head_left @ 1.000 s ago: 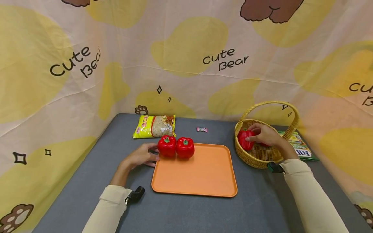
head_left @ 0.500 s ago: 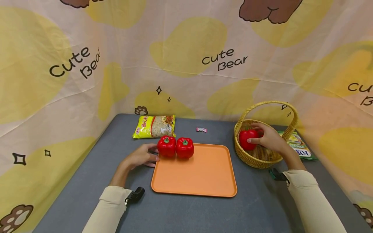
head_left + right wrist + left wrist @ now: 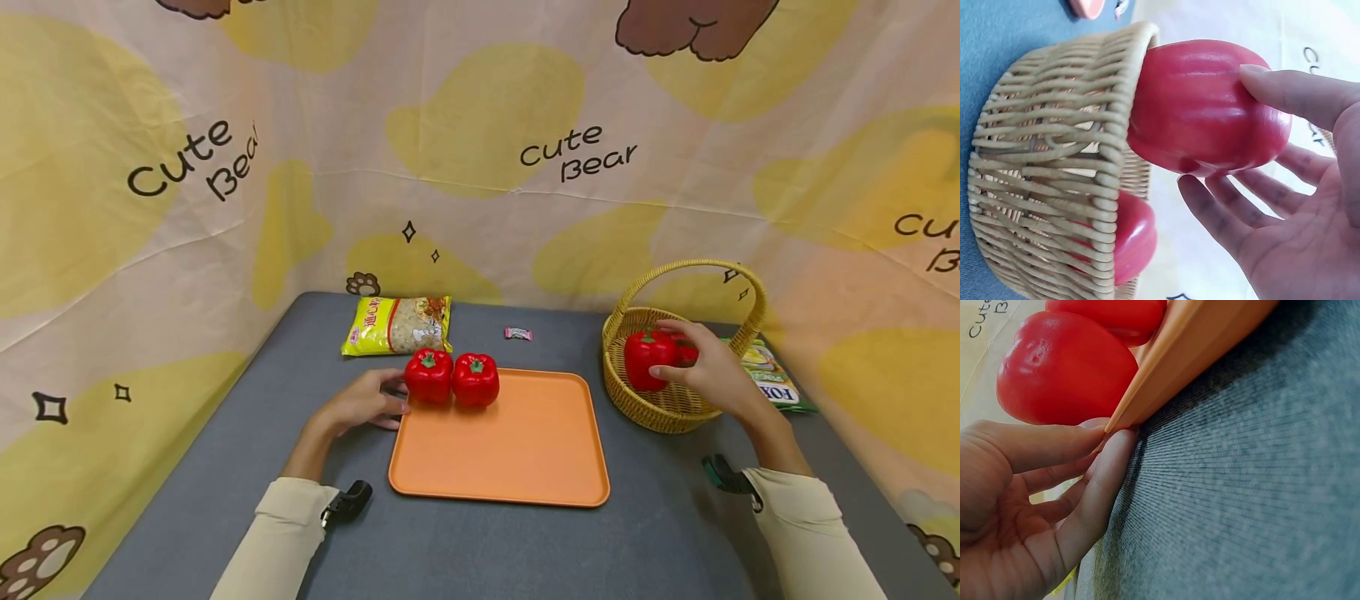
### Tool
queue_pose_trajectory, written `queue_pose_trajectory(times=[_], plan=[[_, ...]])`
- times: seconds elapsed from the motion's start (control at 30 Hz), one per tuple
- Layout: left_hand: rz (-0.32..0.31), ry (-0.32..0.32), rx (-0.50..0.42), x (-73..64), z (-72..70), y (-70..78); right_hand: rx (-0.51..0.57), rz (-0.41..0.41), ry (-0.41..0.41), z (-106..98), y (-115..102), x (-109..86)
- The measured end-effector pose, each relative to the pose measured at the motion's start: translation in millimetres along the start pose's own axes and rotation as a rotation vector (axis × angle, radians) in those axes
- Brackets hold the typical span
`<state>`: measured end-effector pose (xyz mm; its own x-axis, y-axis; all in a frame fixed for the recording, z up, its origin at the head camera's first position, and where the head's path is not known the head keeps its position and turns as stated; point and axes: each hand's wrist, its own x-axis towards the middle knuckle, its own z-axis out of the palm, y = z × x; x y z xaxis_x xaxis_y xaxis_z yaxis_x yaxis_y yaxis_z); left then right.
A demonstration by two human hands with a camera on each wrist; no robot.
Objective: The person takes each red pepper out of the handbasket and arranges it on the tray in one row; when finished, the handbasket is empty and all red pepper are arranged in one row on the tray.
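My right hand (image 3: pixel 708 367) grips a red bell pepper (image 3: pixel 1204 106) between thumb and fingers. In the right wrist view this pepper overlaps the rim of the yellow wicker basket (image 3: pixel 1047 137), its lower end just inside. Another red pepper (image 3: pixel 1135 237) lies down in the basket, partly hidden by the weave. My left hand (image 3: pixel 367 400) pinches the left edge of the orange tray (image 3: pixel 517 450), thumb on its rim. Beside that thumb, a red bell pepper (image 3: pixel 429 379) stands in the tray's far left corner, with a second red pepper (image 3: pixel 477 382) right next to it.
Behind the tray lies a yellow bag (image 3: pixel 397 326) of dry food, with a small pink wrapped candy (image 3: pixel 518 333) to its right. A green packet (image 3: pixel 776 383) lies to the right of the basket. The basket's tall handle (image 3: pixel 690 265) arches over its opening.
My right hand has drawn the pepper up and to the right within the basket, turning it more upright, and the second pepper shows behind it. My left hand has stayed at the tray's edge.
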<state>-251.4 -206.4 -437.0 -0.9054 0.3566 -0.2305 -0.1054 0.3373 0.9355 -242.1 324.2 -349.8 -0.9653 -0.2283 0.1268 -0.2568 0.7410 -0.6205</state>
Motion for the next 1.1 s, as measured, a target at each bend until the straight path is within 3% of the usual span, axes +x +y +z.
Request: queue_pose_trajectory(times=[0.23,0.5,1.1], plan=[[0.009,-0.012,-0.002,-0.3,-0.3,1.4,-0.023,-0.013,0.032,1,-14,-11.5],[0.005,-0.01,-0.004,-1.2,0.2,3.5,-0.004,-0.098,0.051,10,-31,-14.4],[0.01,-0.014,-0.022,0.9,-0.2,0.4,0.094,-0.133,-0.016,61,-49,2.9]])
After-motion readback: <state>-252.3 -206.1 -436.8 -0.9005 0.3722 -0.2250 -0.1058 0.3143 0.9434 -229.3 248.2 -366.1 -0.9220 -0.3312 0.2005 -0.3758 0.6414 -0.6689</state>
